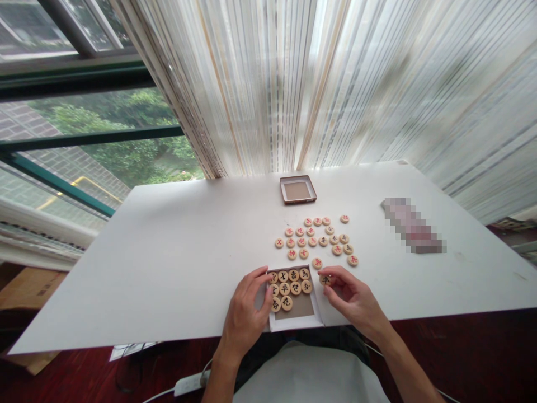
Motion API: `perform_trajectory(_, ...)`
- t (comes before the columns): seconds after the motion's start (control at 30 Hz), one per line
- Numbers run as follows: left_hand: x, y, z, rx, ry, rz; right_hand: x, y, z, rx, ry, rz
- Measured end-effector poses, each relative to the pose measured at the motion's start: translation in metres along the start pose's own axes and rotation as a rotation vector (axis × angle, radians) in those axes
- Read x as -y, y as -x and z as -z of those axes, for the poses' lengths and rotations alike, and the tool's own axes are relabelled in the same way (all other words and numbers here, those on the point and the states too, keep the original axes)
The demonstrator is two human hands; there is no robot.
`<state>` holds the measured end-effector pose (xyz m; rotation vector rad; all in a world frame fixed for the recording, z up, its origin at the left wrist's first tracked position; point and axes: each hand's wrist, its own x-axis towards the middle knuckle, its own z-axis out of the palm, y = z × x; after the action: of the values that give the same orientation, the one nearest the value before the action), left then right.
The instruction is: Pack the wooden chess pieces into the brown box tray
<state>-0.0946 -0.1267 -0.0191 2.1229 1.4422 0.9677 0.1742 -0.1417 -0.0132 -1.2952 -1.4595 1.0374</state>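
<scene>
My right hand (350, 294) pinches a round wooden Chinese chess piece (325, 279) with a black character, just off the right wall of a shallow open box (294, 323). Around the left side of that box my left hand (248, 302) is closed, fingers at the upper corner and thumb by the inner pieces. Inside lie several black-character pieces (284, 289), two full rows and a third row begun at the left. Beyond the box, loose pieces (312, 242) with red and black characters spread over the table, one red piece (318, 263) close to my right fingertips.
The white table (168, 268) carries a shallow lid-like tray (298, 190) near its far edge. A pixelated flat item (413, 226) lies to the right. Striped curtains (268, 84) hang behind, beside a window at left. A power strip (191, 384) sits below the front edge.
</scene>
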Motion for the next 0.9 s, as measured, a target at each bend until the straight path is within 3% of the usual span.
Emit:
perform_trajectory(0.2, 0.000, 0.000, 0.000, -0.001, -0.007, 0.006, -0.002, 0.002, -0.001, 0.067, -0.139, -0.129)
perform_trajectory(0.4, 0.000, 0.000, 0.000, 0.003, -0.019, 0.005, 0.000, 0.004, -0.002, 0.051, -0.247, -0.182)
perform_trajectory(0.7, 0.000, 0.000, 0.000, 0.005, -0.006, 0.004, 0.006, -0.001, 0.000, 0.026, -0.020, 0.022)
perform_trajectory(0.9, 0.001, 0.001, 0.000, 0.004, -0.007, 0.005, 0.007, -0.001, 0.000, 0.022, 0.001, 0.048)
